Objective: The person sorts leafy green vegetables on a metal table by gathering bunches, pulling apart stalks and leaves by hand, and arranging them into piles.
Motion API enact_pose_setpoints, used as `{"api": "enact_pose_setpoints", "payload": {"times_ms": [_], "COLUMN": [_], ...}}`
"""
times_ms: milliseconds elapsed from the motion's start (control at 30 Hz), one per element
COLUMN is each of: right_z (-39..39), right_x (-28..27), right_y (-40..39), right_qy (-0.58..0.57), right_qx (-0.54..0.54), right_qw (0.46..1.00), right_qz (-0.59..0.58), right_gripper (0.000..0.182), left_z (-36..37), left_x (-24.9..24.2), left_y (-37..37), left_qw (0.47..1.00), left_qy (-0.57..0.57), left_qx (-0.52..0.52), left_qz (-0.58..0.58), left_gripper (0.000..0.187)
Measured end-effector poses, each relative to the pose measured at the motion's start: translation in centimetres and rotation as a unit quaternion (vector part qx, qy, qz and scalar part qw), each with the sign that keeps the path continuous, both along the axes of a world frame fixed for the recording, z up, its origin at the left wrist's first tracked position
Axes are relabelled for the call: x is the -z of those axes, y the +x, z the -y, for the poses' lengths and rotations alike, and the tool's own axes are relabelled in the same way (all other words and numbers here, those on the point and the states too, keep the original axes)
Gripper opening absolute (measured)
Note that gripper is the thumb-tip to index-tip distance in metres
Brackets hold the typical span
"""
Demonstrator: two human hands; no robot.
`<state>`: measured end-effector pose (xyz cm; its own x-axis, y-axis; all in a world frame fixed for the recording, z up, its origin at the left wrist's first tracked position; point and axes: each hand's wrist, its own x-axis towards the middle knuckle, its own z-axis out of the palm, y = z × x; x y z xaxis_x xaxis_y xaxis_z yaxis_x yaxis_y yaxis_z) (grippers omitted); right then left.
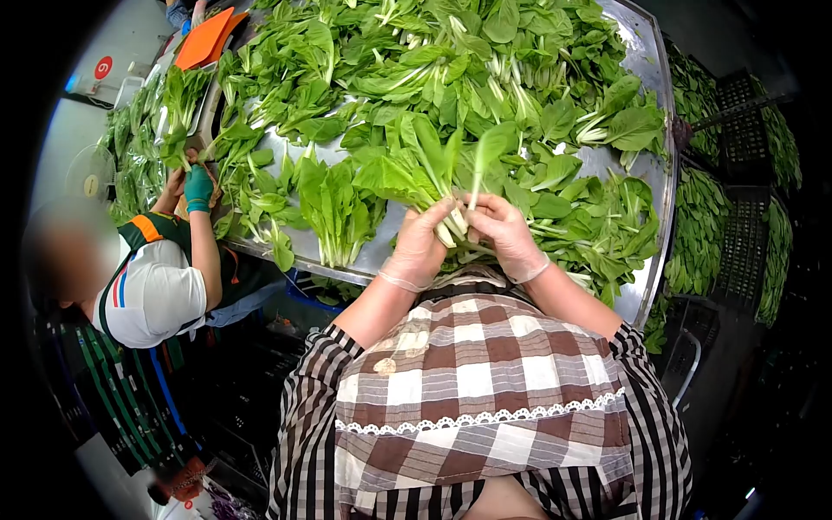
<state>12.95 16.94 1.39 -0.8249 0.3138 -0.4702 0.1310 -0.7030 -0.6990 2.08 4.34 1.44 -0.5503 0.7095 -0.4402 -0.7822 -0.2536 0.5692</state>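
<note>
In the head view my left hand [419, 244], in a thin clear glove, is closed around the stems of a small bunch of leafy greens [403, 178]. Its pale stem ends point down toward me. Close beside it, my right hand [509, 236], gloved the same way, pinches a single leafy green stalk [491, 154] whose blade stands upright and is slightly blurred. Both hands are over the near edge of the metal table [646, 52]. Just left of them lies a neat bundle of greens [334, 208], stems toward me. Loose greens [485, 78] are heaped beyond.
To my left, a co-worker [160, 277] with a teal glove [198, 186] handles greens beside orange boards [206, 39]. Bagged greens [134, 143] lie farther left. Black crates [741, 243] with greens stand on the right. A blue crate rim [312, 296] shows below the table edge.
</note>
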Motion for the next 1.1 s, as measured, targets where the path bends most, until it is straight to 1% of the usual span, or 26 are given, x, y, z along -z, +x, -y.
{"api": "enact_pose_setpoints", "payload": {"times_ms": [67,100,200,233,300,400,433,467,533,600,633,667,733,833,933,967,1000,1067,1100], "right_z": [0.0,0.1,0.8,0.9,1.0,1.5,1.5,1.5,1.3,1.3,1.5,1.7,1.3,1.4,1.3,1.2,1.2,1.4,1.5], "right_x": [-0.3,-0.3,0.4,0.5,1.1,1.8,1.8,1.7,1.2,0.5,0.1,-0.3,0.8,1.4,1.3,1.2,1.2,1.6,1.4], "right_y": [0.1,0.2,0.2,0.1,0.1,0.1,0.0,-0.1,-0.1,-0.1,-0.4,-0.6,-0.4,-0.2,0.0,0.1,0.2,0.3,0.3], "right_qy": [0.056,0.064,0.153,0.166,0.201,0.246,0.222,0.158,0.123,0.122,0.117,0.098,0.108,0.102,0.096,0.092,0.084,0.068,0.07], "right_qx": [-0.018,-0.02,-0.042,-0.033,-0.023,-0.012,-0.014,-0.002,-0.007,-0.019,-0.031,-0.019,-0.043,-0.039,-0.026,-0.021,-0.016,0.005,0.026], "right_qw": [0.998,0.998,0.987,0.985,0.979,0.969,0.975,0.987,0.991,0.991,0.991,0.993,0.992,0.993,0.994,0.995,0.996,0.997,0.997], "right_qz": [0.026,0.016,0.014,0.026,0.022,0.009,0.012,0.022,0.056,0.056,0.052,0.058,0.053,0.038,0.036,0.038,0.04,0.022,0.028], "right_gripper": [0.04,0.043,0.048,0.039,0.029,0.012,0.01,0.008,0.013,0.02,0.023,0.026,0.027,0.025,0.021,0.019,0.017,0.015,0.016], "left_z": [0.0,-0.1,-0.2,-0.2,-0.2,-0.2,-0.4,-0.3,-0.4,0.0,-0.3,-0.2,0.0,-0.1,0.2,0.3,0.5,0.3,0.4], "left_x": [0.1,0.2,0.6,0.8,1.1,0.4,0.9,1.3,1.1,1.3,1.1,1.7,2.6,2.2,0.9,2.0,0.9,0.8,0.4], "left_y": [0.0,0.0,0.3,0.4,0.4,0.8,1.0,0.8,0.6,0.5,0.8,0.9,0.9,0.8,1.0,0.8,0.6,0.7,0.6], "left_qw": [1.0,1.0,0.997,0.997,0.997,0.993,0.99,0.989,0.992,0.992,0.989,0.989,0.989,0.99,0.994,0.992,0.992,0.993,0.993], "left_qy": [-0.017,-0.025,-0.061,-0.064,-0.069,-0.104,-0.109,-0.121,-0.09,-0.116,-0.114,-0.122,-0.135,-0.13,-0.101,-0.119,-0.127,-0.1,-0.104], "left_qx": [0.002,0.003,-0.02,-0.02,-0.019,-0.05,-0.074,-0.065,-0.07,-0.047,-0.077,-0.065,-0.046,-0.029,-0.034,-0.034,-0.012,-0.05,-0.045], "left_qz": [-0.008,-0.013,-0.037,-0.037,-0.038,-0.016,-0.048,-0.054,-0.049,-0.023,-0.051,-0.052,-0.038,-0.035,-0.023,-0.023,-0.024,-0.04,-0.029], "left_gripper": [0.032,0.032,0.033,0.034,0.035,0.039,0.034,0.034,0.033,0.032,0.031,0.03,0.031,0.032,0.032,0.029,0.028,0.029,0.031]}}
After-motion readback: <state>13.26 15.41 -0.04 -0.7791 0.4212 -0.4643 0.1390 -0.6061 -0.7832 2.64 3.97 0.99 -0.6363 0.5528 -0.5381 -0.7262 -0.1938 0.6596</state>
